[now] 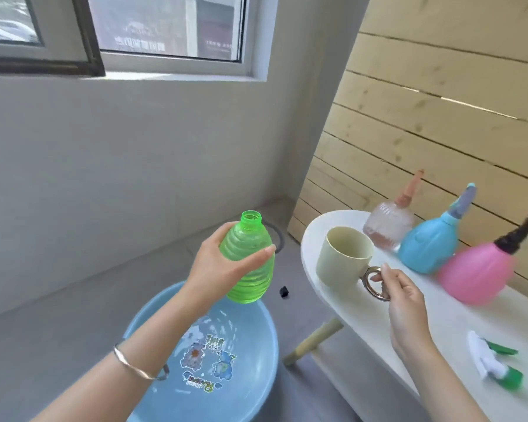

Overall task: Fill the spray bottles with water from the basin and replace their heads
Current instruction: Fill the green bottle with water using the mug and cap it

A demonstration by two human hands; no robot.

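Observation:
My left hand (223, 263) grips a ribbed green bottle (250, 266) with no head, held upright above the blue basin (269, 339) of water on the floor. My right hand (400, 296) pinches the metal handle of a cream mug (342, 257) that stands on the white table (363, 312). The green-and-white spray head (494, 363) lies on the table near its front right. Three bottles with their heads on stand at the back of the table: a clear pinkish one (387, 223), a blue one (427, 245) and a pink one (476, 275).
A wooden slat wall (439, 117) rises behind the table. One wooden table leg (311, 342) slants down beside the basin. A small black object (284, 292) lies on the grey floor, and a dark ring (279, 239) sits behind the bottle. A window is above.

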